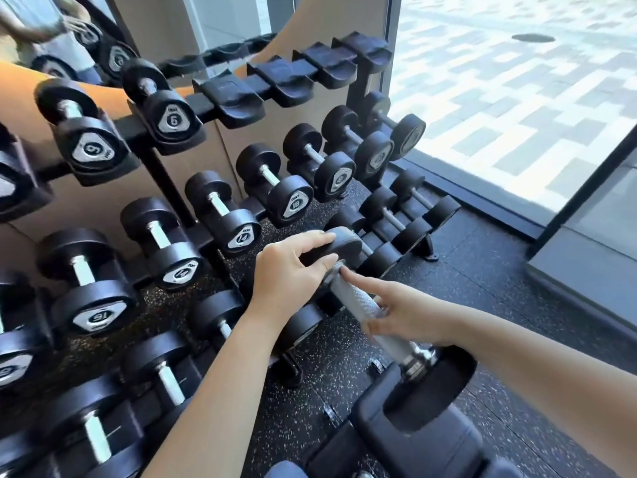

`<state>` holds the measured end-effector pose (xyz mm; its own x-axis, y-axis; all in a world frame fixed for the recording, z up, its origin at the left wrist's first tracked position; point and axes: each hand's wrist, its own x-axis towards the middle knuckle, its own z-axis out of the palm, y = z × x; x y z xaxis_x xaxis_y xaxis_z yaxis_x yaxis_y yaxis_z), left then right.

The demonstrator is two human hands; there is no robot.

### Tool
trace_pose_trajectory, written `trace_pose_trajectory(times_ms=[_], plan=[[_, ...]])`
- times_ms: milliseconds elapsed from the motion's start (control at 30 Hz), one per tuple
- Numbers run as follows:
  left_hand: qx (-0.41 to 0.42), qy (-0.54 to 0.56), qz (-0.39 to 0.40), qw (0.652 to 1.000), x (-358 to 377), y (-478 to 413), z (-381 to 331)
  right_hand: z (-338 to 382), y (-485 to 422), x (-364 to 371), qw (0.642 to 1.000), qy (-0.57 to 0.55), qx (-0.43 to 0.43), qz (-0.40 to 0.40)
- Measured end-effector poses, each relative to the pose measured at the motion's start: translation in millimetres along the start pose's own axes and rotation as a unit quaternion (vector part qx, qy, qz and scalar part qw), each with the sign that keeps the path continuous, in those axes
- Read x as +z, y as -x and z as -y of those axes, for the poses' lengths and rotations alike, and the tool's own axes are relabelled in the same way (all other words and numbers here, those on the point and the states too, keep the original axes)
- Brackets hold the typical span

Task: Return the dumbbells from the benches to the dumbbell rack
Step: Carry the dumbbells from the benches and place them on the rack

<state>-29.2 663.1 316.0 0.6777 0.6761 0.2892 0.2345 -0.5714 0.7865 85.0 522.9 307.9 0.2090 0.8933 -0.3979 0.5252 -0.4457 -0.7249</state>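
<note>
Low at the rack's (172,188) right end, front side: my right hand (406,315) is wrapped under the dumbbell (355,298) handle, fingers curled round it, index finger laid straight along the knurling toward the rack. My left hand (286,270) clasps the far head (348,243), fingers over the top and thumb under its edge by the collar. Both hands are on the load.

The dumbbell points into the rack's bottom tier. Its far head sits just beside stored heads there. Its near head (431,398) is out in front of the rack, above a black pad (413,453); whether it rests on the pad, I cannot tell.

Step in hand, as I judge it: seating this dumbbell on the bottom tier.

Next move calls for:
- steering the far head into a free cradle, clear of its neighbours;
- keeping the handle square to the rail;
- getting my left thumb out from under before the weight settles;
- letting go with the right hand last.

Top-tier saddles (282,77) on the rack stand vacant too.
</note>
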Motion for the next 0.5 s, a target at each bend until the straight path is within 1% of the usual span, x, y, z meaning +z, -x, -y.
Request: trace_pose_trajectory(times_ms=[267, 400, 500], plan=[[0.003, 0.025, 0.037, 0.999, -5.3, -82.6, 48.1, 11.5, -80.1, -24.6, 0.999, -0.011, 0.025, -0.029], [0.008, 0.043, 0.086, 0.995, -15.1, -137.5, 75.9, 26.6, -130.2, -40.2, 0.997, -0.020, 0.042, -0.057], [0.026, 0.047, 0.102, 0.993, -24.9, -182.3, 94.9, 40.2, -168.1, -51.0, 0.995, -0.024, 0.061, -0.080]])
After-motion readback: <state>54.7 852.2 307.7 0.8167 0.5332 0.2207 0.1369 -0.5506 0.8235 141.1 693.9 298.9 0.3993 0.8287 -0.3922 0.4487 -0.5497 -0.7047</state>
